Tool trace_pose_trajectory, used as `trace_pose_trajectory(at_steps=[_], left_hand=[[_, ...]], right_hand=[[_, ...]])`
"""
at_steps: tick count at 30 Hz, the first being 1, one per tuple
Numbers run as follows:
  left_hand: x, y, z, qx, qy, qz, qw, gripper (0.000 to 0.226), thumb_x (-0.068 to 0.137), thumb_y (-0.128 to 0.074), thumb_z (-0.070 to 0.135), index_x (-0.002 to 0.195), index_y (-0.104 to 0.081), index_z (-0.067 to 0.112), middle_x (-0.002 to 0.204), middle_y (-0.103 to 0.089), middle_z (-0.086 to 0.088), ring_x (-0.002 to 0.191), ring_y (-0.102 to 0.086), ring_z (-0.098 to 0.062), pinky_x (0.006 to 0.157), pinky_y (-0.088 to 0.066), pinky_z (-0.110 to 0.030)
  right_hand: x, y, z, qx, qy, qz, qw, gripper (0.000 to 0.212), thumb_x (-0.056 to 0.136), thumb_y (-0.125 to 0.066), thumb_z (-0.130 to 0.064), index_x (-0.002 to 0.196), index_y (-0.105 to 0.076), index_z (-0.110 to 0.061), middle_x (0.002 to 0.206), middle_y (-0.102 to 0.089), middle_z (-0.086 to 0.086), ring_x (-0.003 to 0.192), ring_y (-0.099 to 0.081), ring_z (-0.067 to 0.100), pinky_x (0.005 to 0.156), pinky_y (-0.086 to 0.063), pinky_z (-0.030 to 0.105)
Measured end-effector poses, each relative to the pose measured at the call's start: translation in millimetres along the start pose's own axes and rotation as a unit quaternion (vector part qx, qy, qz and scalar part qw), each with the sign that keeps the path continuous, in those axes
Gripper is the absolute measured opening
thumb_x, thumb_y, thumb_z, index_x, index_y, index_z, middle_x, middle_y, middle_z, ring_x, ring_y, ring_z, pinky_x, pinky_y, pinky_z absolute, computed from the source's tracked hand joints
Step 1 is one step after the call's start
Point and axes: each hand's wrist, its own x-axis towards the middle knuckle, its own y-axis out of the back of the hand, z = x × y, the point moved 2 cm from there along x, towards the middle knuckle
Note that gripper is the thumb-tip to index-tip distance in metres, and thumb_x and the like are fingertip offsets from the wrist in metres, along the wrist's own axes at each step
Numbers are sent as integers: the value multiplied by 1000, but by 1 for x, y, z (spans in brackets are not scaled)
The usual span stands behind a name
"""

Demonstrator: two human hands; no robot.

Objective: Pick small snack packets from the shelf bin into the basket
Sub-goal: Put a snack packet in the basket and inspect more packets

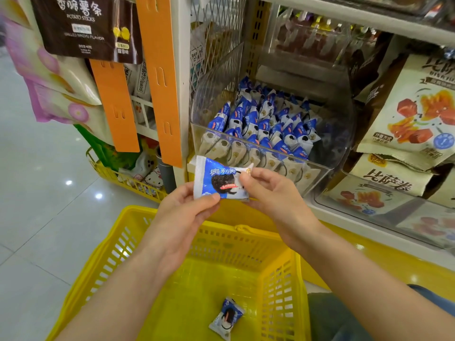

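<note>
A blue and white snack packet point(220, 179) with a dark cookie picture is held flat in front of the shelf, above the far rim of the yellow basket point(103, 264). My left hand point(182, 217) pinches its lower left edge and my right hand point(268, 193) pinches its right edge. A clear plastic shelf bin point(327, 143) behind it is filled with several more packets point(261, 124) of the same kind. One packet point(226, 317) lies on the basket floor.
Large snack bags point(408, 114) fill the shelf to the right. Orange hanging strips point(160, 77) and hanging bags point(83, 25) are on the left, with a small yellow basket of goods point(128, 178) below them. A glossy tiled floor point(37, 205) lies on the left.
</note>
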Motion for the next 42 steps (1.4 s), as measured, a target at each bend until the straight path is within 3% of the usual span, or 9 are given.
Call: trace_pose_trajectory(at_steps=[5,13,21,24,27,31,34,38,42], left_hand=[[-1,-2,3,213,-100,57,970,24,72,-76,22,92,-63,24,81,-71,6,72,-66,1,55,-49,-10],[-1,-2,0,216,-69,63,972,24,70,-76,23,91,-64,18,84,-71,2,72,-69,-7,56,-55,-20],[-2,-7,-6,93,-2,47,995,49,51,-75,39,94,-68,17,85,-74,-1,75,-71,-14,62,-58,-27],[-1,-6,-4,36,5,49,998,42,60,-73,35,97,-69,14,86,-74,-4,68,-69,-12,60,-57,-24],[0,-3,-3,14,7,50,999,41,63,-72,33,99,-68,14,88,-74,-4,70,-70,-12,61,-57,-23],[1,-4,-5,76,-16,53,996,47,55,-73,39,98,-68,19,88,-74,2,81,-70,-10,67,-56,-26],[3,-4,-4,191,-61,67,977,39,55,-78,42,85,-65,21,76,-72,8,67,-66,0,57,-49,-14],[5,-7,-6,323,-125,44,937,21,68,-77,28,75,-58,25,71,-69,10,59,-59,6,50,-39,-7],[3,-13,-4,308,-127,5,943,27,76,-73,20,88,-53,35,83,-69,9,71,-64,4,59,-45,-9]], right_hand=[[1,0,-6,-111,60,-32,992,9,87,-61,-19,88,-64,-28,90,-68,2,76,-61,2,64,-49,11],[2,3,-6,-124,70,51,988,13,90,-56,-24,81,-61,-16,87,-69,9,85,-67,22,77,-56,40],[2,1,-10,-179,83,59,979,16,94,-49,-24,81,-58,-21,87,-68,12,80,-63,25,68,-54,33],[2,-1,-8,-144,19,-16,989,16,95,-47,-23,92,-62,-18,89,-66,5,68,-59,3,55,-51,14],[2,2,-9,-94,5,-26,995,12,93,-52,-18,85,-61,-17,77,-60,0,51,-54,-5,51,-47,10],[2,3,-5,-172,42,3,984,16,94,-50,-20,79,-52,-25,87,-62,0,68,-58,6,58,-52,15],[-2,4,-4,-272,129,62,952,16,95,-48,-25,81,-44,-32,81,-59,-9,75,-57,7,66,-54,27],[-3,7,-12,-312,221,86,920,7,93,-52,-23,87,-50,-27,77,-58,-15,77,-55,-3,64,-47,16],[-1,7,-20,-257,199,64,943,12,90,-58,-19,82,-58,-28,76,-61,-15,72,-55,-5,64,-43,9]])
